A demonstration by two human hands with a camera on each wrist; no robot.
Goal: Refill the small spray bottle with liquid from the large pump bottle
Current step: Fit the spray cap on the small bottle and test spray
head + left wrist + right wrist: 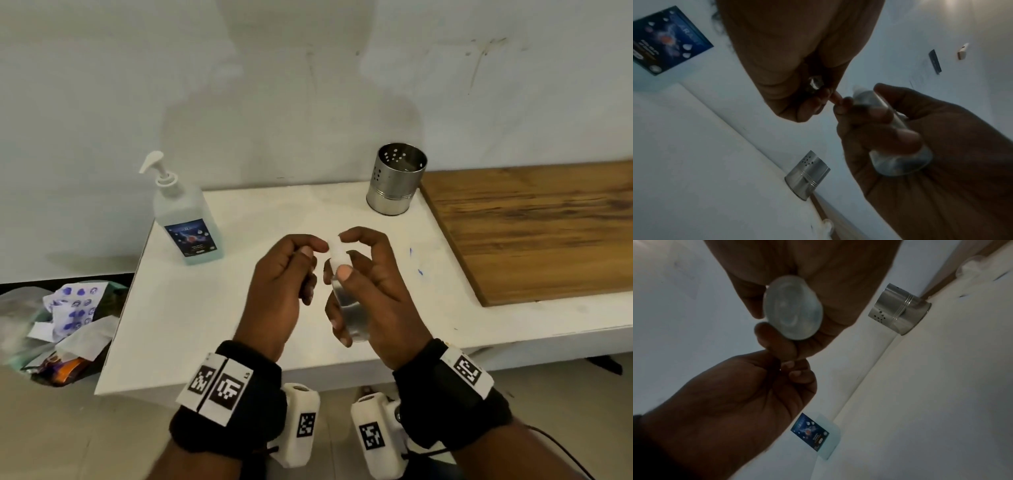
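My right hand (pixel 373 294) has its fingers wrapped round the small spray bottle (pixel 346 308) above the table (pixel 212 308); left hand (pixel 284 284) pinches its white spray top (pixel 337 251). Light, smooth, probably slippery: grip mid-body. The large pump bottle (pixel 186 219) stands at ten o'clock.
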